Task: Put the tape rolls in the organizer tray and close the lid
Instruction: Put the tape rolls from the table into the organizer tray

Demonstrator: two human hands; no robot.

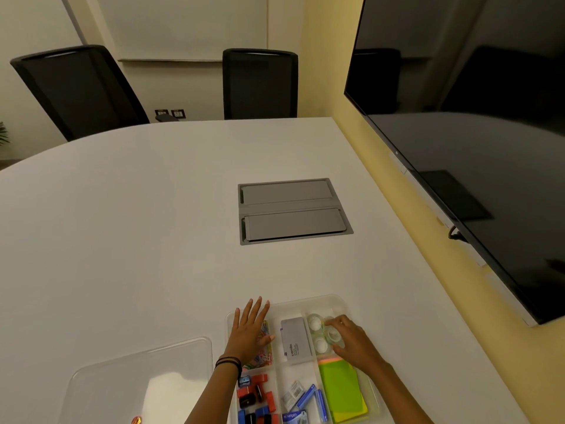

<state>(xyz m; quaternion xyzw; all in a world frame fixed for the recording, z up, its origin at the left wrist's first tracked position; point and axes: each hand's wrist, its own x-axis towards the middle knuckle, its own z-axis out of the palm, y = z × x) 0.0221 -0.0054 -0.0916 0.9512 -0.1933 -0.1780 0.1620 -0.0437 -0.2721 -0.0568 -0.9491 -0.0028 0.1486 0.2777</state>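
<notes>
A clear plastic organizer tray (308,302) lies at the near edge of the white table. Its back right compartment holds clear tape rolls (315,322), with another roll (320,344) nearer me. My right hand (351,339) reaches into that compartment, fingers pinched on a clear tape roll (333,335). My left hand (250,328) rests flat and open on the tray's left side, over a compartment of coloured clips. The clear lid (143,381) lies flat on the table to the left of the tray, apart from it.
The tray also holds a grey case (295,339), green sticky notes (344,390), staple boxes (301,399) and red and blue sharpeners (258,396). A grey cable hatch (293,211) is set in the table's middle. A dark screen (477,133) hangs at right; two black chairs stand behind.
</notes>
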